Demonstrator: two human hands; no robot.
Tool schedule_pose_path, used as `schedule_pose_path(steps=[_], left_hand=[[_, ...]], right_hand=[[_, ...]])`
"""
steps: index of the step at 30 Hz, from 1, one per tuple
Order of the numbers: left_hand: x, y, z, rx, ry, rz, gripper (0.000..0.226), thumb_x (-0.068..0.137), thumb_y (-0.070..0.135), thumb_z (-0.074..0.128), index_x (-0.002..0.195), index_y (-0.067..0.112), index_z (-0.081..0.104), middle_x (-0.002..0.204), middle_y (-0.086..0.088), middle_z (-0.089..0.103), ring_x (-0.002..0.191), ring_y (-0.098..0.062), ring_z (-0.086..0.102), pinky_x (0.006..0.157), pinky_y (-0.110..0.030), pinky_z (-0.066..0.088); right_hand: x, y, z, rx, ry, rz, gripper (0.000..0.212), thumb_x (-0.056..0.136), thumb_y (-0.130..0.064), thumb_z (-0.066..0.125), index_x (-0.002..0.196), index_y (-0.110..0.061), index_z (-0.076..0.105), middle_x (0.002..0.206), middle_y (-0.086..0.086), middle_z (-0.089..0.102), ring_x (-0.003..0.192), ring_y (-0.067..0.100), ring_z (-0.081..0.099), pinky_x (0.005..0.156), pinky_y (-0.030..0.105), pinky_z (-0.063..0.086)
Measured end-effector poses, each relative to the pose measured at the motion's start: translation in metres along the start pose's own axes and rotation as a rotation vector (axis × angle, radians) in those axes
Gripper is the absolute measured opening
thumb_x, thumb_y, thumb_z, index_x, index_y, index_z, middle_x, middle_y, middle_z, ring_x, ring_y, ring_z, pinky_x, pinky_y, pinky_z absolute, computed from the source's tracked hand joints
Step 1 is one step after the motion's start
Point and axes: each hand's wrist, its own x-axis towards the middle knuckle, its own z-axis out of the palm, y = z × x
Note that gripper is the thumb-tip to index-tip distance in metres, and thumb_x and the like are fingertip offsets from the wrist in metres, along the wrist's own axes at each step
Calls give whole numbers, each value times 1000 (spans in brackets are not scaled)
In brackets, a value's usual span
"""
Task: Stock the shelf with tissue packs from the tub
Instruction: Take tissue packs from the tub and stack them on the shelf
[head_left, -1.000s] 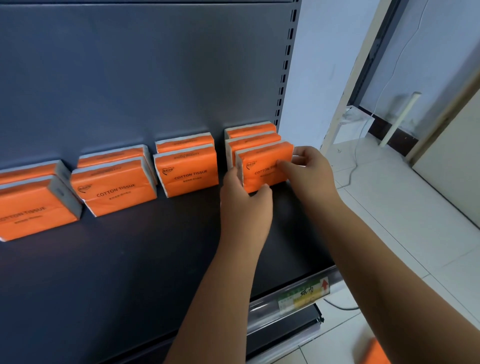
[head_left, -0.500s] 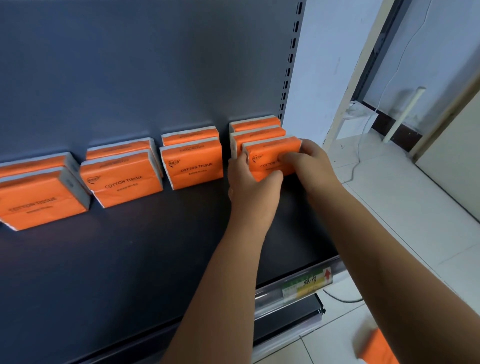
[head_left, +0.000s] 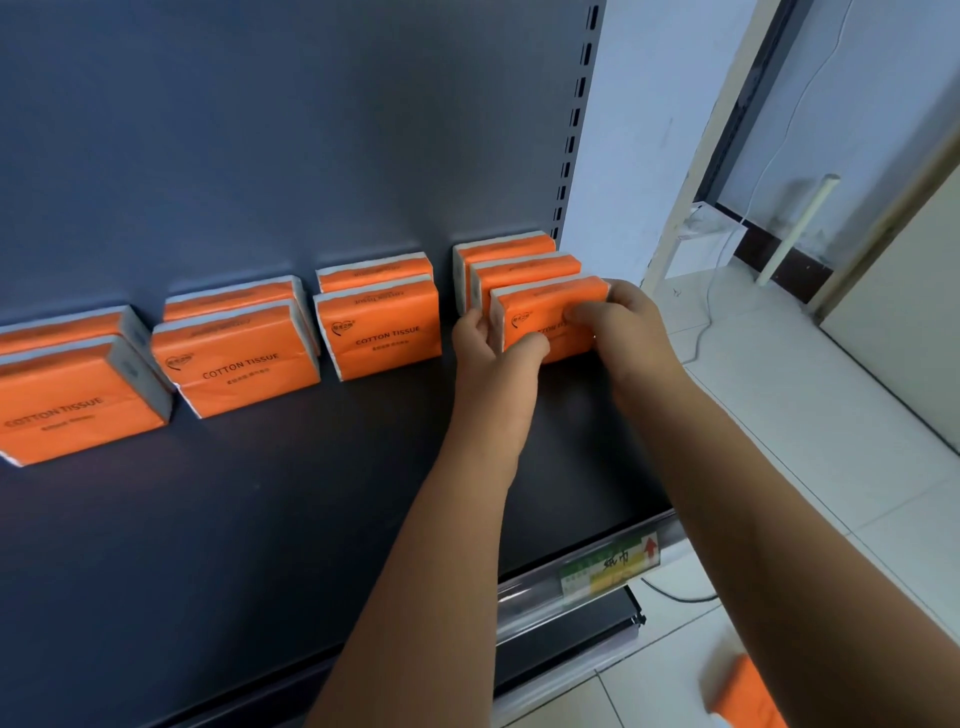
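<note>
The front tissue pack (head_left: 543, 304) stands upright on the dark shelf (head_left: 260, 519), at the right end, as the nearest of three packs in a file; the two behind it (head_left: 524, 270) stand one after the other toward the back panel. The left hand (head_left: 493, 364) grips its left end, thumb curled onto the orange front face and fingers tucked round the side. The right hand (head_left: 628, 332) wraps its right end, with fingers bent across the front over the printed words. Both hands are closed narrowly on this one pack.

To the left stand three more files of orange packs (head_left: 382, 338), two deep, set apart from one another. A price label (head_left: 610, 564) sits in the shelf's front rail. Something orange (head_left: 748, 691) lies on the tiled floor below; I cannot tell what it is.
</note>
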Motion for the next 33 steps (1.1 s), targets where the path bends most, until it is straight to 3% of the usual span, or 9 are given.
schedule_pose_path(steps=[7,12,15,16,18,21,24,26,33], left_hand=[[-3,0,6,60,-22,77,52,90,13,63,138,30,56,121,11,68,95,5,66,64,-1,47],[-16,8,-3,175,80,87,56,92,13,52,145,29,48,137,7,60,78,-1,57,52,-12,43],[-40,17,-12,349,90,56,63,100,16,48,159,28,28,154,6,43,96,2,50,70,-17,43],[-51,19,-16,456,85,96,64,101,19,48,160,28,25,161,6,36,114,-4,51,85,-20,47],[-71,17,-27,794,97,243,64,104,26,47,162,25,19,168,5,25,149,-17,31,114,-33,37],[-101,23,-62,1109,214,428,64,105,33,43,163,18,21,170,-2,22,158,-26,15,126,-42,24],[-131,31,-102,1180,392,457,57,102,35,43,154,11,41,160,-7,43,152,-36,31,120,-52,35],[-157,36,-127,1233,500,499,60,96,38,43,145,5,53,150,-14,55,143,-42,44,111,-57,44],[-263,53,-232,1380,680,432,67,93,44,40,143,1,55,144,-19,59,136,-46,49,109,-57,46]], right_hand=[[0,-4,3,-44,-7,17,28,81,-11,59,107,-15,68,101,8,75,92,22,72,92,46,58],[-8,-5,7,-164,7,12,42,80,-28,62,121,-24,65,116,-7,73,107,15,69,99,44,56],[-36,-11,6,-297,129,-79,66,90,-35,63,152,-25,41,148,-12,50,134,10,48,111,36,39],[-51,-13,6,-325,164,-139,63,94,-36,60,153,-26,39,151,-12,47,136,9,45,111,36,37],[-86,-14,8,-355,179,-263,53,98,-41,56,149,-31,42,143,-19,50,128,4,48,107,32,38],[-133,-21,24,-390,32,-427,48,100,-45,52,146,-36,42,138,-23,51,126,-3,47,102,23,39],[-171,-36,45,-474,-159,-575,49,101,-44,51,148,-32,43,149,-16,48,139,3,42,111,28,40],[-196,-47,61,-539,-248,-643,54,102,-45,49,153,-28,40,159,-12,39,148,4,29,118,20,26],[-300,-89,127,-581,-493,-857,65,99,-56,33,155,-23,38,162,-6,36,152,11,25,124,33,24]])
